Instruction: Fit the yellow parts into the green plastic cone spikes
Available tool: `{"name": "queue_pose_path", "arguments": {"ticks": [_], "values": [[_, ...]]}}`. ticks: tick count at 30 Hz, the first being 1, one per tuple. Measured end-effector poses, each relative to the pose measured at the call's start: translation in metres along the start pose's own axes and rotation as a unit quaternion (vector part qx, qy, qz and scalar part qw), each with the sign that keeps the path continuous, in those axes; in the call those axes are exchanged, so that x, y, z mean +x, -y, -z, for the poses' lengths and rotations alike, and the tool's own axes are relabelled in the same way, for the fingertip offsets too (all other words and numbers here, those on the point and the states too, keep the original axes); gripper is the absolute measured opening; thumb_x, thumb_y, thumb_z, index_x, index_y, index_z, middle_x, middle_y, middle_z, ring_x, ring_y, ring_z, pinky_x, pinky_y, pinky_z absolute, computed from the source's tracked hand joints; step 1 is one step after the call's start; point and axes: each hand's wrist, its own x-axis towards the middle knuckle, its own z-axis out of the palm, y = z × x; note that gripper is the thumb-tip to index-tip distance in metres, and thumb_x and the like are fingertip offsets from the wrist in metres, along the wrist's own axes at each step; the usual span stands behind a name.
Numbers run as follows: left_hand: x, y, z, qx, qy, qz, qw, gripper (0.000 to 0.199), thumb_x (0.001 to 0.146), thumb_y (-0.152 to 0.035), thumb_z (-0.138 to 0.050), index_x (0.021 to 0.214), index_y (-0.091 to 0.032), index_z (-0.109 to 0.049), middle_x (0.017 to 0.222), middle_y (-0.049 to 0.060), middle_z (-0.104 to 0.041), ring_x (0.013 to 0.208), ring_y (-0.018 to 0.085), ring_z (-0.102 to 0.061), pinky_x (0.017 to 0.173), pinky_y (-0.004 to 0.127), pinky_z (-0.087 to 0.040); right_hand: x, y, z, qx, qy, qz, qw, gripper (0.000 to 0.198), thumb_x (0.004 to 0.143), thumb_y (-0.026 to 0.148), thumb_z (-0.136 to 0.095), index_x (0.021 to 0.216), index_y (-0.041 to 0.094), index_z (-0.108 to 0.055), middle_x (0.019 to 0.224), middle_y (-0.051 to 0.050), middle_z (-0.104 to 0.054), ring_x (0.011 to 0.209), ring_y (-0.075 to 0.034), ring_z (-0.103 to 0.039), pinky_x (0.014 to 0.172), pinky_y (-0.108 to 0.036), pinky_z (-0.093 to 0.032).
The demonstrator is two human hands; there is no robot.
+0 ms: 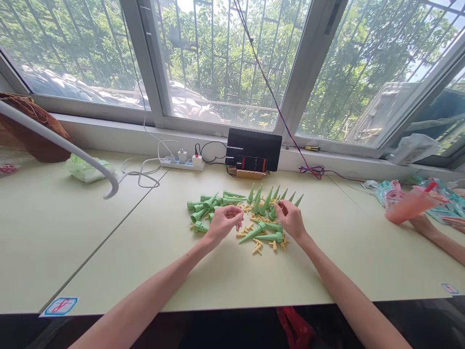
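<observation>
My left hand (pixel 225 222) is above the left side of a pile, thumb and fingertips pinched together. Whatever is in that pinch is too small to make out. My right hand (pixel 290 220) is closed at the pile's right side, its fingertips on a green plastic spike (pixel 272 213) whose upper part they hide. Several more green spikes (pixel 267 201) stand tip up behind the hands. Other hollow green spikes (pixel 199 214) lie in a heap beside my left hand. Small yellow T-shaped plastic fittings (pixel 257 249) are scattered among and in front of them.
A phone (pixel 251 164) leans against a black panel (pixel 254 145) at the table's back. Left of it lie a power strip (pixel 183 164) and white cables; a white curved bar (pixel 72 140) crosses the left. At right, another person's hand (pixel 421 224) is near a pink cup (pixel 410 206).
</observation>
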Motion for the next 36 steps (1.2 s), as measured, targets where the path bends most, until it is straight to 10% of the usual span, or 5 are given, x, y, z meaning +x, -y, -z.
{"name": "queue_pose_path", "arguments": {"ticks": [36], "values": [[-0.002,-0.007,0.0,0.015,-0.011,0.004,1.0,0.006,0.069,-0.019,-0.067,0.071,-0.014,-0.064,0.058,0.0,-0.062,0.045,0.009,-0.054,0.046,0.022,-0.048,-0.005,-0.002,0.005,0.036,-0.035,0.001,0.999,0.031,0.096,0.044,-0.048,0.093,0.017,-0.064,0.081,-0.006,-0.067,0.063,-0.016,-0.057,0.061,-0.03,-0.048]]}}
